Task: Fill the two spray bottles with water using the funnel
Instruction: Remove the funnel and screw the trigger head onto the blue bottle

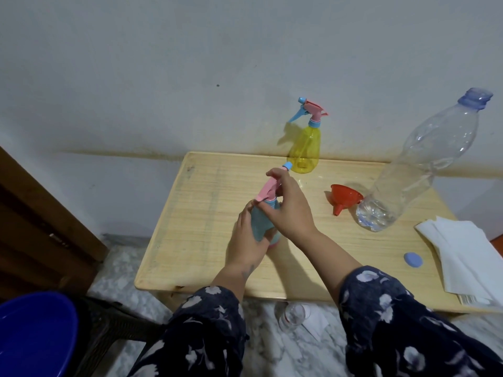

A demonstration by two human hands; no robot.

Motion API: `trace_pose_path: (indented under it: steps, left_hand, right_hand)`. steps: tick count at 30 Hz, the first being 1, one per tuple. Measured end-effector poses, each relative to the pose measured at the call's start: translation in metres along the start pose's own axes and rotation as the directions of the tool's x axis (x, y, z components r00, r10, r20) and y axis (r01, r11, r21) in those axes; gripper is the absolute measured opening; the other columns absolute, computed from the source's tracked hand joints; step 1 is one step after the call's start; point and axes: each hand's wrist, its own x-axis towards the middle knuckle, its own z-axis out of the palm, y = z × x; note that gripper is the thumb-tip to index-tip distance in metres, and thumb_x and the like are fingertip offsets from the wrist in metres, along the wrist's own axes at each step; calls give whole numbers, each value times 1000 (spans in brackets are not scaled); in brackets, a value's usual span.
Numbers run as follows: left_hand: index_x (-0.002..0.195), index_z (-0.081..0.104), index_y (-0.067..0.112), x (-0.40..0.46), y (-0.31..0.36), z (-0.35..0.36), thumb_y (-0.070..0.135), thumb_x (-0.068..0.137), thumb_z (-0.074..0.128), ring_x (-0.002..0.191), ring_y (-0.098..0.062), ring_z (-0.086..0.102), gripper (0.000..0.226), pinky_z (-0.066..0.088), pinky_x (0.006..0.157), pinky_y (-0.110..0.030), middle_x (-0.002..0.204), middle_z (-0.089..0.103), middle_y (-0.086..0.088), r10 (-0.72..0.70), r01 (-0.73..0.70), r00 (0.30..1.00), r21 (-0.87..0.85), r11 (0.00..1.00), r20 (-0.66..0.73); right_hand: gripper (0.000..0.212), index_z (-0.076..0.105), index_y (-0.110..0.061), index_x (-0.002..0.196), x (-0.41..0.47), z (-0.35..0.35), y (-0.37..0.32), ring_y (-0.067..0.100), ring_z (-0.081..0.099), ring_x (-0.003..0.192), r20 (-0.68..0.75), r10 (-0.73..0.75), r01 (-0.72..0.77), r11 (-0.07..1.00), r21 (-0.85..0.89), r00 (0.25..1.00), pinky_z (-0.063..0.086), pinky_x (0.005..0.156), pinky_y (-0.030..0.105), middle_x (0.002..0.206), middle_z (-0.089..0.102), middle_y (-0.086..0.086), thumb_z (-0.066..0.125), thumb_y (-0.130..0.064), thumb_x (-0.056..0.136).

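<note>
Blue plastic spray bottle (262,223) tilted, long axis toward eleven o'clock; left hand (246,242) fingers curled around body, right hand (288,206) fingers pinching pink spray head (268,189), probably to twist.

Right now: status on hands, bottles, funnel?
Left hand holds blue spray bottle body; right hand grips its pink spray head. Yellow spray bottle capped, at rear. Funnel idle on table. Nothing obstructing.

A home room, going by the marbled floor (272,349), plain painted wall (163,63) and small wooden table (206,186).
</note>
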Motion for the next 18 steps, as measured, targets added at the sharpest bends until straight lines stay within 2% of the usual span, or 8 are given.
trace_pose_path:
  steps: [2,4,6,9,12,14,15,18]
  left_hand:
    - [139,22,53,0,-1,0,40,77,72,129,-7,44,80,50,95,-46,141,38,25,8,-8,1000,10,1000,6]
    - [140,21,53,0,-3,0,39,78,72,129,-8,43,82,50,95,-46,143,36,25,16,-16,1000,23,1000,6]
    - [139,21,54,1,-2,0,41,76,72,127,-8,45,82,51,92,-46,140,38,25,4,-4,1000,17,1000,4]
    - [139,23,54,1,-2,0,44,75,73,127,-7,45,81,52,92,-46,139,39,27,1,-1,1000,10,1000,0]
    - [139,25,51,1,-3,1,47,75,73,125,-6,46,80,53,91,-45,137,41,26,7,-7,1000,9,1000,-5]
    - [138,26,50,1,-2,1,49,74,72,123,-7,48,79,54,88,-44,135,42,24,7,-7,1000,26,1000,-16]
    - [138,27,51,1,-2,1,48,73,73,122,-7,49,79,54,87,-44,134,43,24,6,-5,1000,31,1000,-21]
    - [135,28,52,0,0,3,44,72,75,119,-9,50,78,56,82,-45,130,42,26,-8,9,999,40,999,-41]
  right_hand:
    - [61,38,-44,134,-4,-5,1,15,59,94,55,-22,22,1000,-5,998,53,73,36,113,61,-5,63,-24,83]
    - [69,33,-56,134,-7,-6,0,15,63,95,69,1,-3,1000,22,998,54,72,36,109,66,-6,59,-17,84]
    - [64,42,-52,128,-4,-2,-1,11,61,93,25,39,-40,998,39,999,53,73,36,102,64,-12,64,-15,80]
    - [57,47,-41,124,2,0,-5,13,56,89,14,30,-29,999,-12,999,51,77,42,97,58,-7,68,-16,77]
    - [75,30,-50,140,-2,-8,-4,16,58,96,108,-3,5,1000,-16,994,52,79,39,106,61,-2,63,-14,83]
    - [83,17,-58,141,-5,-11,-4,17,62,101,125,10,-4,999,-49,992,53,78,39,110,65,-3,59,-13,86]
    - [82,17,-60,140,-5,-11,-4,18,63,99,109,21,-13,997,-72,994,54,76,40,106,66,-2,60,-15,86]
    - [69,34,-52,136,-6,-2,-9,22,64,85,15,69,-68,994,-82,997,52,70,37,92,68,5,62,-18,83]
